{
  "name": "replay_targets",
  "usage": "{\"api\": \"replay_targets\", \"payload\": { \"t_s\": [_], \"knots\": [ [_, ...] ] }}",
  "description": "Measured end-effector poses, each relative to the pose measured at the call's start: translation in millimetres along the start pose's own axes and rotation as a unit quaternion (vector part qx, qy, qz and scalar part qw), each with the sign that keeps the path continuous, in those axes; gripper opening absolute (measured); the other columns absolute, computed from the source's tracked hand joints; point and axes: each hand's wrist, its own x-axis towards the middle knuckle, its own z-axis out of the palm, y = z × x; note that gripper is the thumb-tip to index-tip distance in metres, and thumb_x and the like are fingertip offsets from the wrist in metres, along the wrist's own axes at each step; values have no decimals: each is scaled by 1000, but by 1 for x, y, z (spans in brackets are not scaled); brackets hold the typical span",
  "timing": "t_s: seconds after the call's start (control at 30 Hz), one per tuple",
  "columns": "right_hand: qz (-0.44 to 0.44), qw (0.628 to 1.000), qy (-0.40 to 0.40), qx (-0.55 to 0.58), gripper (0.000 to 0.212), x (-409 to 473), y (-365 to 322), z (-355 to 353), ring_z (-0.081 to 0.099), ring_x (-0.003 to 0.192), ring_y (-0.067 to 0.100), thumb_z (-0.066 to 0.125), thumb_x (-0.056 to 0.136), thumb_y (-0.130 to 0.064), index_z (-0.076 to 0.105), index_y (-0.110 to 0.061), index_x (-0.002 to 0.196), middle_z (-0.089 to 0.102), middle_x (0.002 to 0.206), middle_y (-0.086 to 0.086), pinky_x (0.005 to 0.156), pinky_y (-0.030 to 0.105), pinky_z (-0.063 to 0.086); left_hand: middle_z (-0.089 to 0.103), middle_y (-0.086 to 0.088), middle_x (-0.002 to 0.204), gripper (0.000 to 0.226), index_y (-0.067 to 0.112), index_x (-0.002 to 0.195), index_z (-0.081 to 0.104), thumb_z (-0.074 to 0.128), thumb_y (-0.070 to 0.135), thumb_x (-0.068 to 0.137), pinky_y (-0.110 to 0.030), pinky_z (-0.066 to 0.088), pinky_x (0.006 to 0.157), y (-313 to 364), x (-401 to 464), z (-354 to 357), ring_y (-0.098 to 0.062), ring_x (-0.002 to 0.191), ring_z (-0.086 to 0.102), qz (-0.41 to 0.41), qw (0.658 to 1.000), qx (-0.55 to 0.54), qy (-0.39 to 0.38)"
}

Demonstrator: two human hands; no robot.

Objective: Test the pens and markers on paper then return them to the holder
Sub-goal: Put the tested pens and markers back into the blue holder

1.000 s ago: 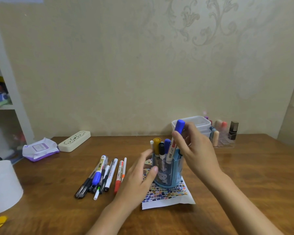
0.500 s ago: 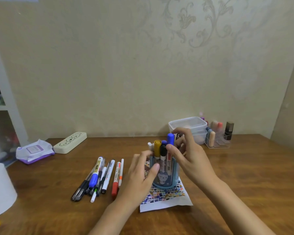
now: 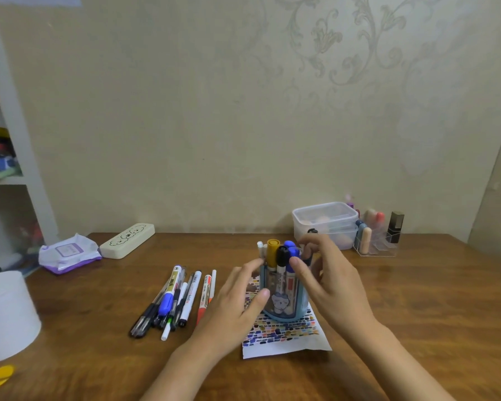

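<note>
A blue translucent holder point(image 3: 284, 302) stands on a white paper point(image 3: 287, 340) covered in coloured test marks. Yellow-capped point(image 3: 273, 246), black-capped point(image 3: 282, 254) and blue-capped markers point(image 3: 293, 250) stand upright in it. My left hand point(image 3: 237, 302) touches the holder's left side, thumb against its front, fingers fairly straight. My right hand point(image 3: 327, 279) hovers at the holder's right rim with loosely curved fingers, its thumb tip just below the blue cap, gripping nothing that I can see. Several loose pens and markers point(image 3: 177, 299) lie in a row left of the holder, a red one point(image 3: 203, 299) nearest my left hand.
A cream pencil case point(image 3: 127, 241) and a wipes packet point(image 3: 68, 253) lie at the back left. A white cylinder point(image 3: 6, 314) stands at the left edge. A clear lidded box point(image 3: 326, 222) and a clear organiser with cosmetics point(image 3: 378, 241) sit behind the holder.
My right hand lowered the blue-capped marker fully into the holder and loosened its grip on it. My left hand stayed against the holder's left side.
</note>
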Motion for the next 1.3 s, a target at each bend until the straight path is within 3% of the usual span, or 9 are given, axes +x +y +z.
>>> {"api": "replay_targets", "payload": {
  "t_s": [0.1, 0.2, 0.37, 0.6, 0.93, 1.17, 1.3],
  "knots": [
    [5, 1000, 27, 13, 12, -2, -5, -2, 60, 74, 8, 57, 95, -41, 50, -35, 104, 58, 85, -19, 53, 19, 45, 46, 26, 131, 46, 61, 137, 25, 48, 45, 100, -29, 51, 95, -8, -1, -12, 4, 117, 50, -17, 999, 3, 28],
    [-4, 999, -20, 40, 7, -5, -10, -1, 59, 66, 11, 57, 95, -36, 51, -35, 92, 60, 72, -13, 50, 19, 41, 47, 29, 119, 32, 47, 130, 46, 49, 34, 101, -15, 42, 89, -27, -2, -31, 7, 113, 47, -35, 992, 98, 70],
    [-28, 984, -170, 54, 10, -8, -16, 5, 58, 60, 13, 60, 97, -34, 54, -38, 91, 63, 70, -7, 52, 23, 42, 57, 20, 109, 25, 37, 115, 65, 51, 24, 100, -24, 42, 90, -50, -9, -46, -6, 112, 48, -54, 974, 208, 72],
    [-13, 966, -255, 31, 7, -12, -14, 14, 59, 64, 7, 61, 96, -37, 59, -34, 90, 64, 69, -7, 56, 19, 43, 58, 20, 121, 29, 37, 123, 65, 48, 29, 101, -22, 35, 100, -52, -12, -39, -6, 119, 44, -42, 957, 283, 43],
    [-5, 958, -285, 2, 7, -11, -14, 15, 64, 74, 5, 60, 97, -40, 61, -34, 93, 68, 74, -9, 65, 24, 51, 58, 22, 120, 40, 37, 116, 70, 49, 8, 99, -19, 37, 99, -46, -10, -32, 0, 118, 43, -1, 967, 252, 24],
    [-13, 950, -312, -8, 6, -13, -14, 18, 65, 76, 6, 60, 96, -39, 62, -34, 99, 70, 78, -9, 66, 29, 53, 53, 22, 115, 20, 35, 103, 70, 62, 19, 96, -22, 40, 98, -47, -10, -28, -1, 114, 42, 5, 968, 251, 4],
    [-23, 945, -327, -4, 18, -15, -14, 23, 63, 81, 2, 61, 94, -50, 60, -38, 107, 69, 82, -15, 71, 28, 54, 54, 24, 106, 15, 35, 99, 65, 64, 22, 94, -26, 39, 99, -41, -9, -27, -1, 111, 42, 31, 970, 240, -7]
  ]
}}
